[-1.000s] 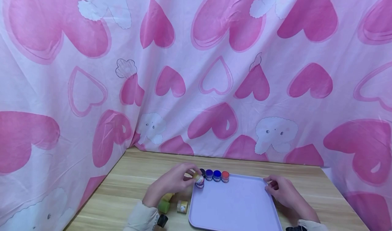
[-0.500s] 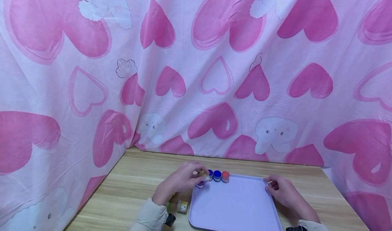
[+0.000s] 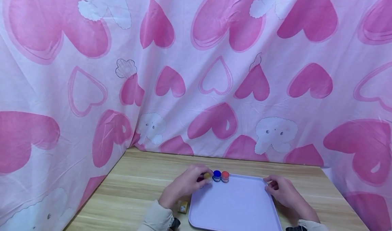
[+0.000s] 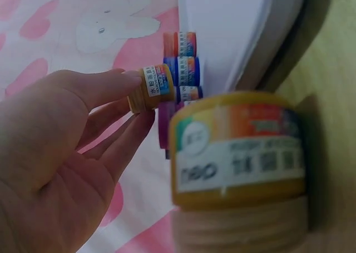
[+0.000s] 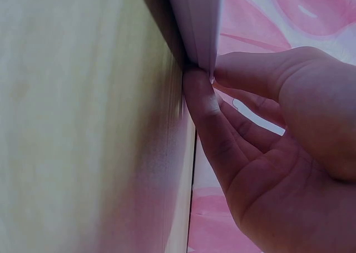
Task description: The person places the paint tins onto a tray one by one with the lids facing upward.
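My left hand [image 3: 188,180] pinches a small ochre paint jar [image 4: 156,85] between thumb and fingers, over the far left corner of the lilac tray [image 3: 232,207]. Beside it, along the tray's far edge, stand a blue paint jar [image 3: 217,176] and a red paint jar [image 3: 225,176]. The left wrist view also shows a purple paint jar [image 4: 163,119] close under the held one; in the head view the hand mostly hides it. My right hand [image 3: 283,192] grips the tray's far right corner, with the thumb on the rim and a finger low at its outer side.
Another ochre paint jar [image 3: 182,207] sits on the wooden table [image 3: 134,180] just left of the tray, near the left sleeve. A pink heart-patterned curtain [image 3: 211,88] hangs behind and along the left of the table.
My left hand has moved right with the ochre jar, from above the purple jar toward the blue ones, and now covers several jars. The right hand has stayed on the tray corner.
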Demonstrator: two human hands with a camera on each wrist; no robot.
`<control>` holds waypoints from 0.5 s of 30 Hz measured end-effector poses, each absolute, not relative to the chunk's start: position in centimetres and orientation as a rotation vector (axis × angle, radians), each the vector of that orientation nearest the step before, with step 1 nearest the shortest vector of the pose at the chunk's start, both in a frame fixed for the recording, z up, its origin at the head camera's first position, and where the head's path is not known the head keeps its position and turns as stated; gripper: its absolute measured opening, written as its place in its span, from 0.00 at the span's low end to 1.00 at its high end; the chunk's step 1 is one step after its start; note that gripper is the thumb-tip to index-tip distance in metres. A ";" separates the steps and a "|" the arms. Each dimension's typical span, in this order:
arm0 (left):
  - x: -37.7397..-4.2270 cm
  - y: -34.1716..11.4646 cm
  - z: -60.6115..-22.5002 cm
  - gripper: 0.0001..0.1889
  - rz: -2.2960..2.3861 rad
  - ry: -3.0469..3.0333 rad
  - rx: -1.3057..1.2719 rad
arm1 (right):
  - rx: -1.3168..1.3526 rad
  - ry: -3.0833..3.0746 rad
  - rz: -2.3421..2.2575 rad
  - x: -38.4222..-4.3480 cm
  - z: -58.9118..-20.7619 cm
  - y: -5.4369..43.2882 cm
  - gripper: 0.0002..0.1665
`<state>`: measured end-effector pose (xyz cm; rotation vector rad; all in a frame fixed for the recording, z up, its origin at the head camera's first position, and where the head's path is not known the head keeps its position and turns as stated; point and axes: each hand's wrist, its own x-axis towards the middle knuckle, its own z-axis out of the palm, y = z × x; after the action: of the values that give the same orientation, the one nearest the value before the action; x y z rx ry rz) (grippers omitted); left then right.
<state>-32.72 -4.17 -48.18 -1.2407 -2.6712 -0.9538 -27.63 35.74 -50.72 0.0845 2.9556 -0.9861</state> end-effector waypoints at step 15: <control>-32.0 -3.2 -49.1 0.11 -0.668 -2.696 -1.174 | 0.101 2.945 -0.997 -27.7 -50.8 35.8 0.20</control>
<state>-32.04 -3.25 -49.09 -1.1736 -2.6965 -0.6681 -27.68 35.75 -50.80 0.1007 2.9454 -0.9969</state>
